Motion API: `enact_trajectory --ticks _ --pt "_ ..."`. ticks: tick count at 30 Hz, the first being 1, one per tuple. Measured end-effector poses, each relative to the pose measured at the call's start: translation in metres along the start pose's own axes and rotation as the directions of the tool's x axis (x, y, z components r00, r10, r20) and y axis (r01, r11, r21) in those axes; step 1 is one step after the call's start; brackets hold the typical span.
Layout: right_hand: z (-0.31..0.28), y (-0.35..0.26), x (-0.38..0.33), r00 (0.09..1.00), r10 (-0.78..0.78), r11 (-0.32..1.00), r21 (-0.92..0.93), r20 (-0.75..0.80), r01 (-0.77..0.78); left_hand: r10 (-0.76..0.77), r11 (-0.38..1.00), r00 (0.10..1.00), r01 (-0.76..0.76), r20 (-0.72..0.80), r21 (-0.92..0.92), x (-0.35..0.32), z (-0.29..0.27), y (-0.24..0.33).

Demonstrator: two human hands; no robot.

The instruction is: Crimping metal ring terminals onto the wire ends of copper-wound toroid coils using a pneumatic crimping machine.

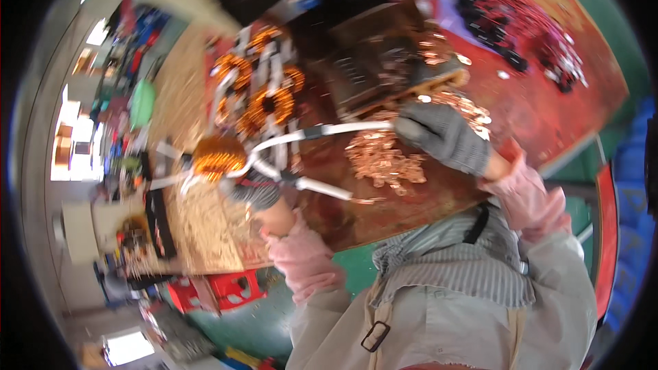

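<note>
Head view: left hand (259, 193) curled round the base of a glossy orange wire coil (218, 156), above the pale wood board (205, 229); white-sleeved leads (348, 127) splay out. Right hand (444, 138) pinches 1 lead's end, beside loose copper pieces (384, 161). More coils (269, 107) beyond.

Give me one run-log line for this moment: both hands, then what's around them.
Left hand: holding copper coil | Right hand: gripping white lead | Near right hand: loose copper pieces | Beyond left hand: more coils
</note>
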State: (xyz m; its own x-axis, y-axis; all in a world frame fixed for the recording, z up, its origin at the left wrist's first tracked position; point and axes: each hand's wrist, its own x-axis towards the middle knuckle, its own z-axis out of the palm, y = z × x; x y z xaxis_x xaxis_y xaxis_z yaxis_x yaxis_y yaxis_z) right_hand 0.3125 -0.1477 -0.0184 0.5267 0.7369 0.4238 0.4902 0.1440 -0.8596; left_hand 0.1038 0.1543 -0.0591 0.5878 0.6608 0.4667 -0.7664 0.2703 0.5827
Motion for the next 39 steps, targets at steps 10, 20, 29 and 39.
enact_trajectory --ticks 10,20,29,39 --pt "0.008 -0.018 -0.045 0.851 0.465 0.633 0.581 0.242 -0.512 -0.036 0.956 0.999 0.043 0.031 -0.290 0.008 0.045 -0.009" --pt "-0.001 -0.046 -0.070 0.786 0.512 0.682 0.392 0.346 -0.617 -0.113 0.981 0.993 0.118 0.039 -0.153 0.006 0.076 -0.007" --pt "-0.006 -0.047 -0.097 0.856 0.152 0.988 -0.094 0.494 -0.121 -0.135 0.991 0.991 0.135 -0.006 -0.005 -0.030 0.093 0.040" --pt "0.012 -0.130 -0.044 0.760 -0.530 0.706 -0.302 0.376 0.641 -0.185 0.459 0.979 0.164 -0.086 0.873 -0.051 0.141 0.115"
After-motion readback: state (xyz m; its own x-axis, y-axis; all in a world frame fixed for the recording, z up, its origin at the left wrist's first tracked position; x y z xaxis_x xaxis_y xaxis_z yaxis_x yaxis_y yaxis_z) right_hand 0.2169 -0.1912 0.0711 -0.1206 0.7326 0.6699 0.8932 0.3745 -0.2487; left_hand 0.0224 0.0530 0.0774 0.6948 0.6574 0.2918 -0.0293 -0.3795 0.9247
